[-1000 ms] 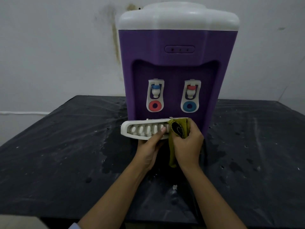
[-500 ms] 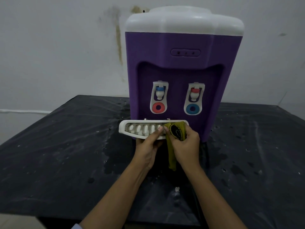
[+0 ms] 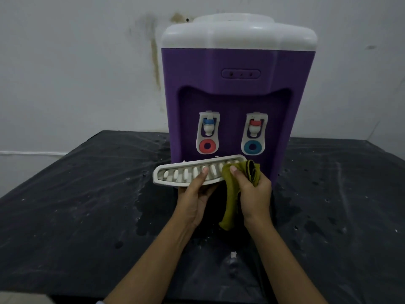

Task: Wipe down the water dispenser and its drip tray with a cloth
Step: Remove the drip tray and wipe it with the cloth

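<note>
The water dispenser [image 3: 238,88], purple-bodied with a white top, is standing upright on the black tabletop [image 3: 76,205] toward 12 o'clock. The drip tray [image 3: 175,175], a white slotted grille, is lying crosswise just in front of the dispenser's base, tilting with its 9 o'clock end lower; the left hand [image 3: 192,200] is gripping its near edge. The olive-yellow cloth [image 3: 230,200], bunched in the right hand [image 3: 255,194], is covering the tray's 3 o'clock end and hanging toward 6 o'clock.
</note>
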